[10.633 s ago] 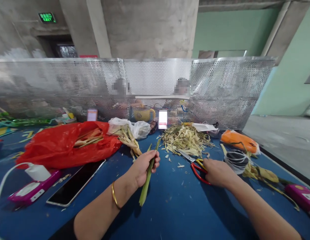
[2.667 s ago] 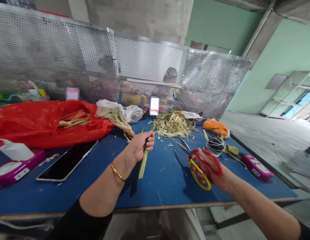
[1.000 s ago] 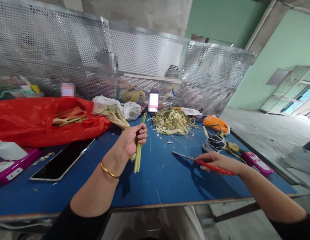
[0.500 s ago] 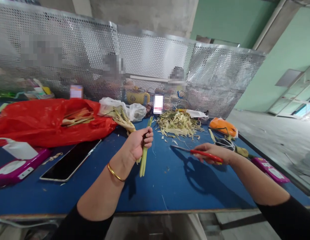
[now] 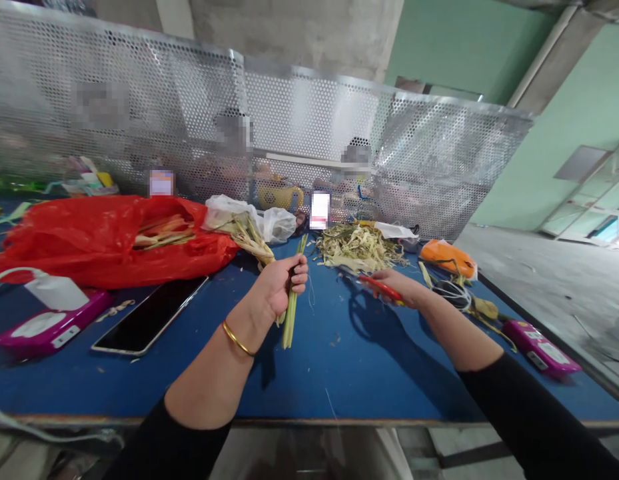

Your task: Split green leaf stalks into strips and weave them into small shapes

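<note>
My left hand (image 5: 285,285) is closed around a small bundle of pale green plant stalks (image 5: 290,325), which stand nearly upright above the blue table. A longer bundle of dry husk strips (image 5: 254,245) lies just behind that wrist. My right hand (image 5: 396,287) is wrapped round red-handled scissors (image 5: 383,288), their metal blades pointing left. The blade tips lie close to the near edge of a heap of shredded dry plant fibres (image 5: 362,247); whether they touch it I cannot tell.
A red plastic bag (image 5: 84,240) with husks sits at the left, a black phone (image 5: 152,317) before it. Purple power strips (image 5: 44,333) lie at both sides. An orange bag (image 5: 448,259) and cords are at the right. A perforated metal screen (image 5: 309,113) stands behind.
My right hand has moved left and away from me with the scissors, closer to the fibre heap. My left hand still holds the stalks in nearly the same place. The view has shifted slightly.
</note>
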`<state>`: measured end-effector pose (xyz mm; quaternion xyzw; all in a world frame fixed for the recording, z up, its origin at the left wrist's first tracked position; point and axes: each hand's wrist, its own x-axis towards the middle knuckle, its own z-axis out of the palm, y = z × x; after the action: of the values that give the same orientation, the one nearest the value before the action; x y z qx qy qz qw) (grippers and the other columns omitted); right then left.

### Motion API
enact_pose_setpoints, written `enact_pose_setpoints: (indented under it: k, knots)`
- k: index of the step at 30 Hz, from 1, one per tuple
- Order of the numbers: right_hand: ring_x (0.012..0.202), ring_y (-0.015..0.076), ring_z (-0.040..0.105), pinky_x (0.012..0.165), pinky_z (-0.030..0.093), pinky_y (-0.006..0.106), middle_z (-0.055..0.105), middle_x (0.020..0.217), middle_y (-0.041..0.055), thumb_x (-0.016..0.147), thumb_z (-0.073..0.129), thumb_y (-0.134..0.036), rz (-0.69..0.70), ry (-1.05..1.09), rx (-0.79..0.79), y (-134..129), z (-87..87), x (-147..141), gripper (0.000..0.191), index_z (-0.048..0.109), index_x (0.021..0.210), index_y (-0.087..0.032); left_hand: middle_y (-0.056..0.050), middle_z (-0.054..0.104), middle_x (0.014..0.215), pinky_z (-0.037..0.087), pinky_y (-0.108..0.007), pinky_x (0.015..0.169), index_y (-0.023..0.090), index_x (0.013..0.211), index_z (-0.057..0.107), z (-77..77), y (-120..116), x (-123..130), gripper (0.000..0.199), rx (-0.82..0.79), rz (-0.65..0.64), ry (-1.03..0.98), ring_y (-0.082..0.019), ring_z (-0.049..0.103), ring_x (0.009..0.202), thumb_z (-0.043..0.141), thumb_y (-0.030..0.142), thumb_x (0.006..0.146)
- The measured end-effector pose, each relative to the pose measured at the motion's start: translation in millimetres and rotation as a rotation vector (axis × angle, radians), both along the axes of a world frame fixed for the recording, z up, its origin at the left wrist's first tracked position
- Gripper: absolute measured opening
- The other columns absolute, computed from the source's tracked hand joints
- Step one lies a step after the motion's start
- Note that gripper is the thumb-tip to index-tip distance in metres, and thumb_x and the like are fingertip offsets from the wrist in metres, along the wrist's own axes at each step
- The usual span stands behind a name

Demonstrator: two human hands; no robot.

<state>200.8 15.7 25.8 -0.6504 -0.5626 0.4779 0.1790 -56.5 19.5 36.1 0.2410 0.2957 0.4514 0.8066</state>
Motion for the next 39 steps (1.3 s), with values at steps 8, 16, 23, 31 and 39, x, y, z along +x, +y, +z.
enact_pose_setpoints:
  k: [8, 16, 23, 31, 39]
  knots:
    - [0.034, 0.0050, 0.042, 0.031, 0.027, 0.017, 0.062, 0.059, -0.0019, 0.068, 0.071, -0.042, 0.186, -0.060, -0.056, -26.3, 11.8, 16.7, 0.039, 0.065, 0.097, -0.016, 0.008, 0.032, 0.051, 0.023, -0.012, 0.029, 0.015, 0.067, 0.046, -0.3, 0.4, -1.6, 0.028, 0.013, -0.009, -0.021, -0.002, 0.030, 0.032, 0.038, 0.014, 0.094]
    - [0.060, 0.0156, 0.056, 0.052, 0.038, 0.024, 0.065, 0.068, 0.0036, 0.078, 0.056, -0.038, 0.039, -0.493, 0.323, -31.0, 8.1, 29.3, 0.035, 0.067, 0.101, -0.014, 0.008, 0.032, 0.050, 0.023, -0.013, 0.029, 0.015, 0.068, 0.045, -4.4, 1.6, -0.5, 0.028, 0.016, -0.030, -0.003, -0.003, 0.031, 0.032, 0.036, 0.015, 0.095]
    - [0.077, 0.0226, 0.063, 0.061, 0.039, 0.027, 0.070, 0.088, 0.0068, 0.082, 0.056, -0.036, 0.246, -0.885, 0.580, -70.1, -8.0, -1.2, 0.040, 0.059, 0.118, -0.020, 0.007, 0.033, 0.050, 0.024, -0.013, 0.030, 0.015, 0.067, 0.045, -3.5, 4.7, -4.6, 0.029, 0.024, -0.009, -0.004, -0.003, 0.032, 0.032, 0.036, 0.015, 0.095]
    - [0.095, 0.0202, 0.057, 0.081, 0.043, 0.030, 0.062, 0.106, 0.0100, 0.091, 0.053, -0.034, 0.583, -0.561, 0.913, -117.0, -24.2, -41.7, 0.026, 0.062, 0.111, -0.019, 0.008, 0.031, 0.049, 0.022, -0.013, 0.029, 0.015, 0.065, 0.044, -6.8, 7.3, -4.7, 0.030, 0.029, -0.022, 0.000, -0.003, 0.030, 0.031, 0.036, 0.013, 0.094]
    - [0.082, 0.0200, 0.051, 0.069, 0.037, 0.033, 0.062, 0.097, 0.0083, 0.093, 0.047, -0.025, 0.798, -0.524, 0.995, -159.6, -51.0, -72.0, 0.020, 0.060, 0.105, -0.016, 0.008, 0.032, 0.048, 0.023, -0.014, 0.030, 0.015, 0.066, 0.045, -6.3, 4.5, -1.8, 0.032, 0.028, -0.022, 0.019, -0.003, 0.030, 0.031, 0.034, 0.015, 0.095]
